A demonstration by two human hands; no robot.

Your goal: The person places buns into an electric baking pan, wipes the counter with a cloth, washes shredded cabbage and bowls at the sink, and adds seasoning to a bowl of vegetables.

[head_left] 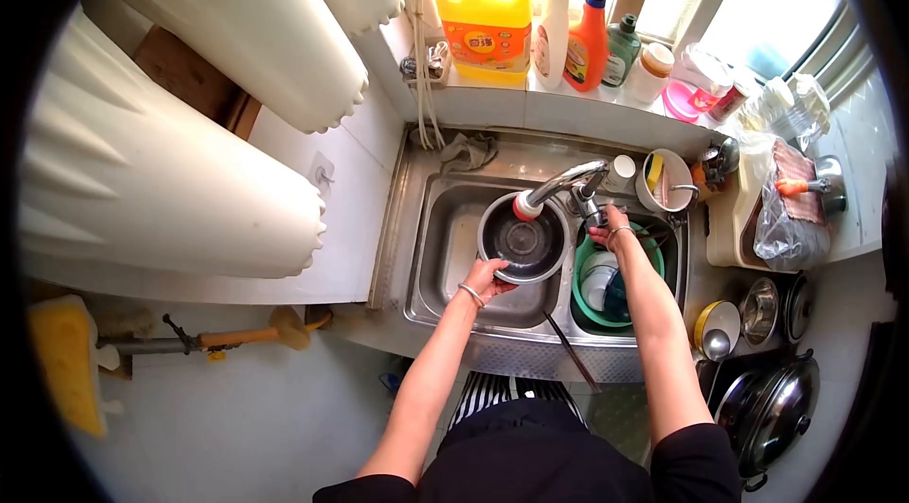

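Left hand (490, 280) is clamping the near rim of the metal bowl (524, 257) just beyond it, apparently steadying it under the faucet (566, 179), while right hand (614, 228) is sitting half-curled at the faucet's handle, grip unclear.

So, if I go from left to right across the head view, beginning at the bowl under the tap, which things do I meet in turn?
Round bowl → right hand → white bowl → clear plastic bag.
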